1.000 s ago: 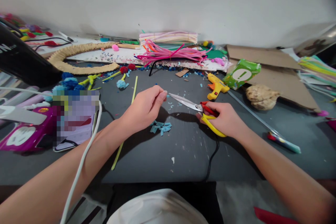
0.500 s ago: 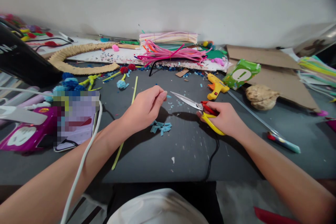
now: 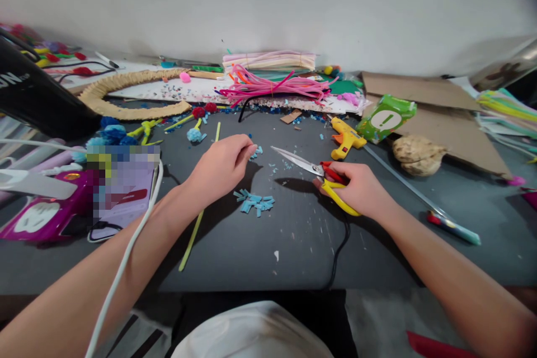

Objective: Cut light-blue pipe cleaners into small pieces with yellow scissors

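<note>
While the counter's (image 3: 302, 254) near edge stays mostly bare, a black cord (image 3: 339, 251) comes up over it below the right hand (image 3: 358, 187). White cable (image 3: 121, 279) lies across the left forearm. Yellow-green stick (image 3: 191, 245) on the counter passes under that same arm, its far end showing past the wrist.

Light blue cut pieces (image 3: 257, 203) sit in a loose heap between the hands, just nearer than the left hand (image 3: 222, 170).

Right hand: fingers through the red and yellow handles, grasping the scissors (image 3: 296, 161). Blades look nearly together, tips pointing at the left hand, not touching it.

Left hand: fingers curled, thumb against forefinger. Blue bits (image 3: 258, 151) show right at the fingertips; can't tell if any is pinched. Finer blue crumbs on the counter by the scissor tips.

Left of the left hand: purple device (image 3: 37, 212).

Beyond the right hand: yellow glue gun (image 3: 346, 139), green packet (image 3: 388, 117) just past it, tan bulb-shaped item (image 3: 419, 155) farther right.

Beyond the left hand: blue pompom (image 3: 194, 135), then tan crescent (image 3: 94, 95).

Farthest, past both hands: pink bundle (image 3: 272, 86), paler bundle (image 3: 268, 60) behind it, by the wall.
</note>
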Motion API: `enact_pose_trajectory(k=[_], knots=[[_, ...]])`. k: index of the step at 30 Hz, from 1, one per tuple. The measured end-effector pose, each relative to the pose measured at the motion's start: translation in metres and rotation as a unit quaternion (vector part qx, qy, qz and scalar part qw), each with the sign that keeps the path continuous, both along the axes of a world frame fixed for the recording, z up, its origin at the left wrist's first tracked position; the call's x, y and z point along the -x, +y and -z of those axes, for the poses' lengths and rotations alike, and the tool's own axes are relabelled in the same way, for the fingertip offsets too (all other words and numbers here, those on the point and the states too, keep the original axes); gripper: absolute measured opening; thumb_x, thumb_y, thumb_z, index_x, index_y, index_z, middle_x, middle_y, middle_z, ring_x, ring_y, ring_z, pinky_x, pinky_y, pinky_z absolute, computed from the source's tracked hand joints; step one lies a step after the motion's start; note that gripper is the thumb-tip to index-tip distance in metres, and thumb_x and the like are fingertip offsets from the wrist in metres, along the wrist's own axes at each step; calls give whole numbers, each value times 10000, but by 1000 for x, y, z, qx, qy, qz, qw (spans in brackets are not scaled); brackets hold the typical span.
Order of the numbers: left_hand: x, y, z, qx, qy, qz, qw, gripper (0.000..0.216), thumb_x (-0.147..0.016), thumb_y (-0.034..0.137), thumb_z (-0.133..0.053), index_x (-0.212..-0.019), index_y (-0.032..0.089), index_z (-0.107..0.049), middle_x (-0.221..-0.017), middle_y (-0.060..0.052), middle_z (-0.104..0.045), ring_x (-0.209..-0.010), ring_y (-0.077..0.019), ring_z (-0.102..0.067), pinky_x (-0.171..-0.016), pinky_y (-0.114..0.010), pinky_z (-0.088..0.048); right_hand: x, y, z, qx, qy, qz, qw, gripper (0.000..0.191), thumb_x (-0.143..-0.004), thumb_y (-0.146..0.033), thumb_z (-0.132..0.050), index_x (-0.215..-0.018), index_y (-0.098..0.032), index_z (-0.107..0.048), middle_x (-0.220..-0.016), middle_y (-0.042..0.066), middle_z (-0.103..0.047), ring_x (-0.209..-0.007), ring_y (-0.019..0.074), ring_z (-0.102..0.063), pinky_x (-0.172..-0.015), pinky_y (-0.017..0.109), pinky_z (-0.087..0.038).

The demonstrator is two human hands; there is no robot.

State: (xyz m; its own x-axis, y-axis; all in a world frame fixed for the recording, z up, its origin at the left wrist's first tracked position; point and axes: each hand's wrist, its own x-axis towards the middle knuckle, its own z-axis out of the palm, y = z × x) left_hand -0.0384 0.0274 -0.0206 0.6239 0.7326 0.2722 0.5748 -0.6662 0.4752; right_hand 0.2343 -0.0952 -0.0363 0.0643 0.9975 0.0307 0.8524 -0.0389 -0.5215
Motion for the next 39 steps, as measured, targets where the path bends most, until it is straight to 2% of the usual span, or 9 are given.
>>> enact_pose_trajectory(k=[8, 15, 17, 20, 23, 26, 29, 32, 39], knots=[[5, 5, 3, -64, 95, -43, 992, 272, -964, 304, -421, -911, 195, -665, -916, -60, -646, -834, -203, -597, -683, -293, -407, 0, 1, 0, 5, -10, 4, 1000, 343, -751, -408, -671, -641, -199, -422, -610, -46, -413, -590, 107, -335, -528, 252, -262], [9, 9, -1, -66, 111, -77, 989, 263, -930, 309, -463, -980, 208, -700, -959, -64, -648, -827, -202, -604, -685, -298, -408, 0, 1, 0, 7, -16, 5, 1000, 329, -744, -386, -673, -636, -198, -425, -601, -46, -408, -586, 106, -340, -523, 253, -250], [9, 9, -5, -54, 104, -93, 989, 266, -925, 352, -471, -919, 198, -688, -906, -59, -645, -770, -190, -585, -640, -292, -381, 0, 1, 1, 7, -18, 4, 1000, 328, -741, -378, -674, -634, -199, -421, -601, -48, -405, -584, 105, -333, -524, 252, -255], [10, 6, -13, -27, 96, -108, 989, 373, -928, 441, -461, -705, 181, -610, -720, -37, -598, -654, -166, -524, -580, -285, -326, -1, 2, 1, 6, -20, 1, 1000, 333, -753, -394, -664, -635, -199, -421, -602, -48, -410, -584, 106, -335, -528, 252, -264], [12, 6, -20, 33, 77, -52, 995, 395, -932, 456, -456, -677, 180, -579, -647, -14, -567, -598, -144, -488, -567, -275, -326, -1, 2, 1, 4, -19, -2, 1000, 342, -760, -410, -658, -637, -198, -419, -613, -46, -428, -593, 108, -345, -535, 255, -266], [18, 8, -24, 112, 66, 50, 990, 202, -894, 371, -530, -897, 202, -640, -841, -14, -650, -715, -150, -562, -628, -251, -403, -1, 1, 1, 3, -22, -2, 1000, 341, -764, -403, -653, -633, -197, -415, -611, -46, -426, -594, 107, -347, -538, 256, -266], [26, 10, -25, 190, 131, 119, 966, 192, -857, 320, -566, -1010, 233, -642, -973, -12, -663, -813, -164, -597, -672, -245, -448, -1, 1, 1, 10, -23, -3, 1000, 308, -758, -379, -656, -640, -197, -437, -615, -45, -442, -596, 108, -363, -539, 256, -269], [31, 11, -22, 224, 182, 147, 946, 190, -846, 287, -562, -1014, 244, -638, -996, -13, -659, -836, -173, -602, -680, -254, -458, -2, 1, 1, 15, -24, -4, 1000, 264, -758, -359, -651, -656, -199, -467, -620, -43, -469, -600, 111, -383, -541, 257, -271], [27, 9, -18, 215, 200, 167, 941, 145, -854, 304, -559, -960, 238, -634, -1004, -17, -640, -859, -174, -582, -705, -263, -442, -2, 2, 0, 20, -33, -2, 999, 237, -751, -342, -646, -656, -201, -481, -617, -43, -486, -599, 114, -391, -542, 257, -268]])
